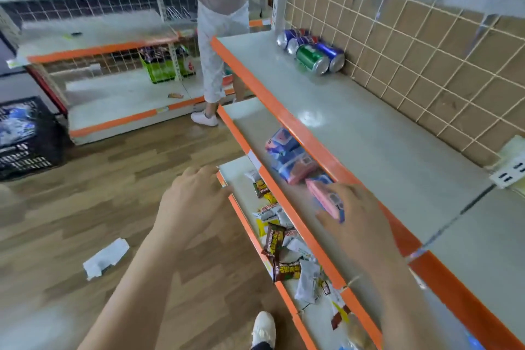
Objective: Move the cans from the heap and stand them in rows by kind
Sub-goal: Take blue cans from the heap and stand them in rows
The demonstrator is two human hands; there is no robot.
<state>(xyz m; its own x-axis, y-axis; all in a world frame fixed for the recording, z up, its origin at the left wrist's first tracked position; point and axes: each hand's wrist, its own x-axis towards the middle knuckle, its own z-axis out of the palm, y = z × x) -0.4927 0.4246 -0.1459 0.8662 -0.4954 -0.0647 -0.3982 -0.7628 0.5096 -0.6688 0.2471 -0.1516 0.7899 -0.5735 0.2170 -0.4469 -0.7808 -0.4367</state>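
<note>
Several cans lie on their sides in a small heap at the far end of the top shelf (355, 128), against the wire grid. A green can (311, 59) is at the front, with blue cans (331, 55) beside and behind it. Both my hands are far from the cans. My left hand (193, 196) hovers with loose fingers over the end of the lowest shelf and holds nothing. My right hand (360, 221) reaches over the middle shelf, fingers spread beside a pink and blue packet (326, 199); the motion blur hides whether it grips the packet.
Pink and blue packets (289, 156) lie on the middle shelf. Snack wrappers (281, 244) litter the lowest shelf. A person in white trousers (218, 45) stands at the shelf's far end. A black crate (25, 136) sits on the floor at left, near a crumpled paper (105, 258).
</note>
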